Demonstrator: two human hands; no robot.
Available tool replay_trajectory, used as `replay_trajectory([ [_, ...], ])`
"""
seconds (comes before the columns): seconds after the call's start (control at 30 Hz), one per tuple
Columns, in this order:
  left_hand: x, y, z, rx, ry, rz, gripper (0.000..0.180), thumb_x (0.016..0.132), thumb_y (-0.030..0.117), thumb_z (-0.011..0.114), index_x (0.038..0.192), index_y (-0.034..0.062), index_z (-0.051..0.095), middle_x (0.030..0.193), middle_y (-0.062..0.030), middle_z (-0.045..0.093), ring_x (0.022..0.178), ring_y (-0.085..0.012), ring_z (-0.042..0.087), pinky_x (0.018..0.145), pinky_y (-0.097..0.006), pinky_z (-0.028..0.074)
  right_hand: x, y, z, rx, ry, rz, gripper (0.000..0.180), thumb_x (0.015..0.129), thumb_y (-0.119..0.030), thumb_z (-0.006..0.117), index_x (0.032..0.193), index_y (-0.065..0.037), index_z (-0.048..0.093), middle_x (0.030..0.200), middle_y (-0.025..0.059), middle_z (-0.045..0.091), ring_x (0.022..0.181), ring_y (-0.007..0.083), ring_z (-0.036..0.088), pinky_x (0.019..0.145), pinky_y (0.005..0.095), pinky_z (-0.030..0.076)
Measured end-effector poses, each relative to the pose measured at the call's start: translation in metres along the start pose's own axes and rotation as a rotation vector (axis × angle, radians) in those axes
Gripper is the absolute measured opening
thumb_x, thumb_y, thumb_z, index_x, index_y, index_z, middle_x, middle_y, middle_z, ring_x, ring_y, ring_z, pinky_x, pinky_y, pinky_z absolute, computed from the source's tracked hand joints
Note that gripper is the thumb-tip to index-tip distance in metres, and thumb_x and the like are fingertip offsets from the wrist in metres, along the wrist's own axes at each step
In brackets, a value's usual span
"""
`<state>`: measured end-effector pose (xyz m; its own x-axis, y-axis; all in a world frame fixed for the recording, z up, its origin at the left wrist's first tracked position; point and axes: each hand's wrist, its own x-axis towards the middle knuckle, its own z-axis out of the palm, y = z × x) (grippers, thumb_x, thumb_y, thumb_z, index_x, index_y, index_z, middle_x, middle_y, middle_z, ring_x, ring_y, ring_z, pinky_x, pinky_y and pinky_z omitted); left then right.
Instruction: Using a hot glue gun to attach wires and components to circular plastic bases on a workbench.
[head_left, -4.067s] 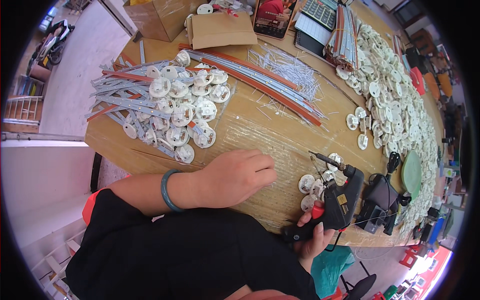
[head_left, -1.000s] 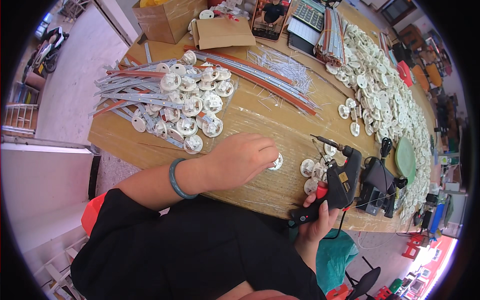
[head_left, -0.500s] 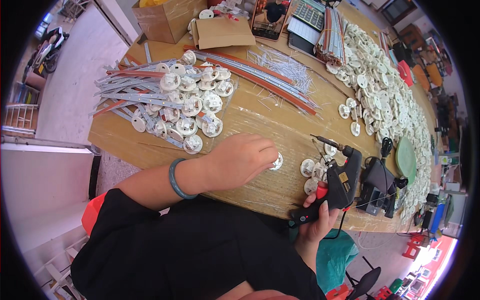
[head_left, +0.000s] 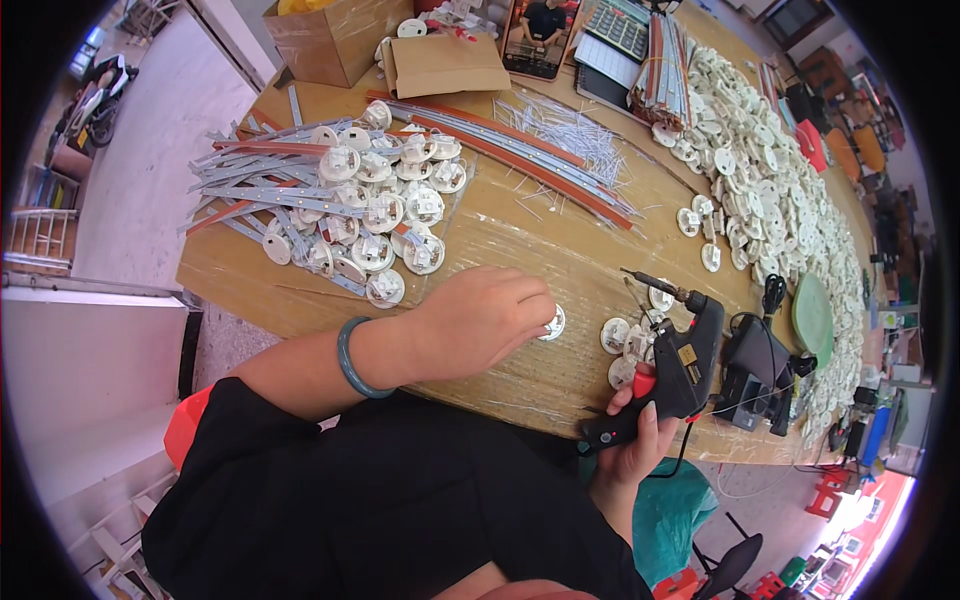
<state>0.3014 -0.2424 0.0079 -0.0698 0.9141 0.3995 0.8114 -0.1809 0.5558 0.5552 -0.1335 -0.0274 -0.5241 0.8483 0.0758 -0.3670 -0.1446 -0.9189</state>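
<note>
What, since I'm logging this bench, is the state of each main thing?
Soldering gun: held in right hand
White disc: partly covered by left hand
Phone: screen lit
Long strips: lying side by side
Far strips: bundled
Disc heap: loosely piled
Black cord: looped

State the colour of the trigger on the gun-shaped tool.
Red: the trigger on the gun-shaped tool shows best in the head view.

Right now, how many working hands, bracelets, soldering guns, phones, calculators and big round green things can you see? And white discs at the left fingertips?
Hands: 2, left hand and right hand
Bracelet: 1
Soldering gun: 1
White disc at left fingertips: 1
Phone: 1
Calculator: 1
Round green thing: 1
Total: 8
</note>
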Motion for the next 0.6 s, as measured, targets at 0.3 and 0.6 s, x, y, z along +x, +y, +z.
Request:
replay_trajectory([
  [0.3, -0.0006, -0.0054, 0.0002, -0.016, -0.027, -0.019, 0.014, 0.089, 0.014, 0.068, 0.096, 0.0049, 0.061, 0.095, -0.0109, 0.062, 0.088, -0.0326, 0.062, 0.076, -0.041, 0.05, 0.0017, 0.0022, -0.0032, 0.057, 0.036, 0.007, 0.05, 0.093, -0.007, 0.059, 0.138, 0.004, 0.04, 0.131, 0.0273, 0.055, 0.086, 0.027, 0.062, 0.07, 0.0346, 0.054],
  [0.6, -0.0016, -0.0006, -0.0055, -0.067, -0.01, -0.058, 0.011, 0.089, 0.014, 0.069, 0.094, 0.0052, 0.064, 0.093, -0.0107, 0.064, 0.086, -0.0325, 0.064, 0.072, -0.04, 0.052, -0.0033, -0.0008, -0.0022, 0.031, 0.016, 0.005, 0.047, 0.096, -0.008, 0.056, 0.138, 0.004, 0.041, 0.131, 0.0252, 0.055, 0.088, 0.0246, 0.061, 0.072, 0.0329, 0.052],
])
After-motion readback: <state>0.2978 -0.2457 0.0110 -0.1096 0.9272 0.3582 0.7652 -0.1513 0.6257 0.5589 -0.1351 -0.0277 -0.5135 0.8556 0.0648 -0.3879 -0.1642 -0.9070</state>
